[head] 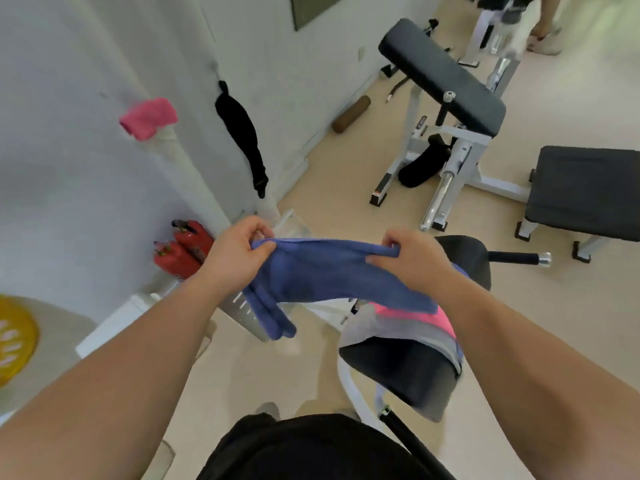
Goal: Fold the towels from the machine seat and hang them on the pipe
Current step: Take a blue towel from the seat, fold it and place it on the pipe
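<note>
Between your hands, above the seat [408, 372]: one blue towel [325, 271], stretched level, its left end drooping in folds. Your left hand [239, 251] pinches one top corner; your right hand [408, 258] is closed on the other. On the seat below: a pink towel [436, 318] lying over a grey towel [391, 329]. At upper left, on the pipe [173, 147] by the wall: another pink towel [149, 117], hung. Nearby: black strap [242, 133] on the wall, two red extinguishers [183, 247], padded bench [443, 77], stool [585, 192]. Labels on the frame are too blurred to read.
</note>
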`<state>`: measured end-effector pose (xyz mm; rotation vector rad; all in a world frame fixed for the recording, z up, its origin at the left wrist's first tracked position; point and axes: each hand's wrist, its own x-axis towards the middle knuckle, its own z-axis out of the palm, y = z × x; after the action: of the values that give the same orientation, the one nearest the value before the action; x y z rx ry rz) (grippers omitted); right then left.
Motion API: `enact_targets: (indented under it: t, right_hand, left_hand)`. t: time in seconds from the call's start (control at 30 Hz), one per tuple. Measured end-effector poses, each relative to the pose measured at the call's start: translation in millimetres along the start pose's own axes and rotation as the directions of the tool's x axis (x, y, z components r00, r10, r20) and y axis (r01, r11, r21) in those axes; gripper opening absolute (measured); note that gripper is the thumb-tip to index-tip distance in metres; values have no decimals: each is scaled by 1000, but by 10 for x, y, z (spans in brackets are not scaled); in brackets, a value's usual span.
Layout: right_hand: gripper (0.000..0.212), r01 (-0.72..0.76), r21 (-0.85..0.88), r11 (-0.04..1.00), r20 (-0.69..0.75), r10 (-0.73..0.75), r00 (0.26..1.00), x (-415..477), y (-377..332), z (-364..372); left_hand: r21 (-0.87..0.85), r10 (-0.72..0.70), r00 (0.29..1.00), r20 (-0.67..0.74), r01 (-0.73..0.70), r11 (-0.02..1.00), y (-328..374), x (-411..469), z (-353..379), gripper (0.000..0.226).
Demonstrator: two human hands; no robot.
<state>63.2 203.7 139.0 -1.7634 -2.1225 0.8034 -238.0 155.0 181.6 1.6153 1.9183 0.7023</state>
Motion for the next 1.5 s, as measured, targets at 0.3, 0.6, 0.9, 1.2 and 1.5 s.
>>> enact_targets:
  t: [0.3,0.6,0.9,1.2,1.5]
  right_hand:
    - [24,228,-202,953,242,-177,954,547,-1376,803]
    - [32,132,51,990,110,-137,984,514,-2846,1703]
    - [41,96,221,971,31,-106,994,415,-3728,2323]
    - [52,462,263,847,438,-532,725,403,-4004,2715]
    - [24,447,289,847,342,-527,778,1139,-3882,2397]
  left_hand:
    - [96,-252,954,-162,270,958,-1250,-414,-1200,13]
    - [-219,-688,708,-164,653,725,-3077,-1087,-1594,22]
    - [-610,-780,612,-132,570,551,-3725,-1250,-1965,38]
    - [-465,-321,945,66,314,828,-2949,-740,-2163,28]
    - [-171,-423,901,-98,403,899,-2673,-424,-2119,17]
